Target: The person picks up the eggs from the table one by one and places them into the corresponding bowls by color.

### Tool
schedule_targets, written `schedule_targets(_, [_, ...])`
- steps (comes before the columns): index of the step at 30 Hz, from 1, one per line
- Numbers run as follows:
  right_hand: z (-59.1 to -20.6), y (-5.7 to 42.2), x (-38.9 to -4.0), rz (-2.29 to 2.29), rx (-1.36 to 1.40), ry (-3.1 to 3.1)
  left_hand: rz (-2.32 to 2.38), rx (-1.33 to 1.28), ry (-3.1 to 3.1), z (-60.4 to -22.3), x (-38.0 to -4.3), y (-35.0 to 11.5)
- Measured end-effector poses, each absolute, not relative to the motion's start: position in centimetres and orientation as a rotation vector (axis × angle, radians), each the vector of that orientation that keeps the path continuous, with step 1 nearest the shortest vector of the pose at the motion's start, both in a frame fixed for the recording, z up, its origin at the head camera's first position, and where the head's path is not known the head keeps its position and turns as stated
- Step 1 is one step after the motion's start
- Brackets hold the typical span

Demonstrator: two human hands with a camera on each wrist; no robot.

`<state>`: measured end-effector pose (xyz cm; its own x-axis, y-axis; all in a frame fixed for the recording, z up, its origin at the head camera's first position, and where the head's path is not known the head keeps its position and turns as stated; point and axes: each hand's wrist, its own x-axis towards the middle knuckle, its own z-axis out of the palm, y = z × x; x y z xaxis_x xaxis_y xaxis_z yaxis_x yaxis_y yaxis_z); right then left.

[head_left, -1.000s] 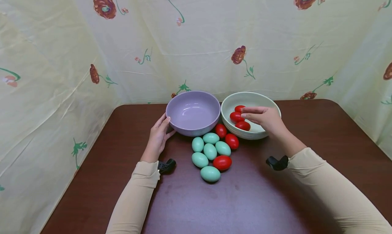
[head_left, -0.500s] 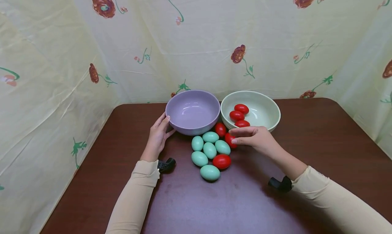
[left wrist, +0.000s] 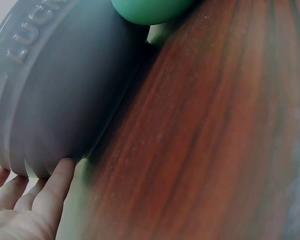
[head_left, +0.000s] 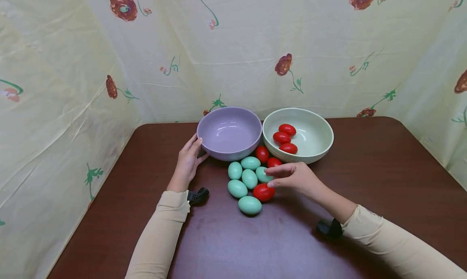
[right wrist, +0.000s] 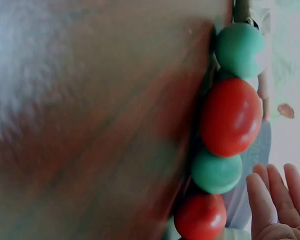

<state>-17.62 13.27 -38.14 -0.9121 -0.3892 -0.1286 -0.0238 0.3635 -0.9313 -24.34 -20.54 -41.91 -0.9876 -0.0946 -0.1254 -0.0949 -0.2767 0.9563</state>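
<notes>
Just off the thumb tip of the right hand [head_left: 300, 178], seeing a red egg [head_left: 264, 193] lying on its side on the dark table [head_left: 226, 242], with mint eggs [head_left: 250, 206] crowding near it beyond the fingertips. Hovering with that hand, holding nothing, with thumb and straight fingers parted widely enough for the shell; not being able to tell contact from near miss at the thumb. Judging the egg light, stiff and probably plastic, with a glossy skin likely turning slippery under dry fingertips and a round belly prone to rolling away from the palm; expecting little fragility. Favouring a hold across the waist, setting thumb on the near side and fingers on the far side, rather than pinching the tapering ends. Well to the left of that hand, resting the left hand's [head_left: 187, 163] mostly straight fingers against the outer wall of the purple bowl [head_left: 230, 135], not wrapping round it. Farther forward than the right hand, seeing three more red eggs [head_left: 282, 138] lying inside the pale green bowl [head_left: 314, 139].
</notes>
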Motion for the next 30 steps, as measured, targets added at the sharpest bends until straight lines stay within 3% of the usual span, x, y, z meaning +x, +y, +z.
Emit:
schedule_targets(23, [-39.2, 12.0, -16.7, -1.295, -0.56, 2.422, 2.48, -0.219, 1.901, -41.9, -24.3, -20.7])
schedule_targets(30, [-39.3, 11.6, -16.5, -1.257, -0.507, 2.436, 2.483, -0.215, 1.883, -41.9, -24.3, -20.7])
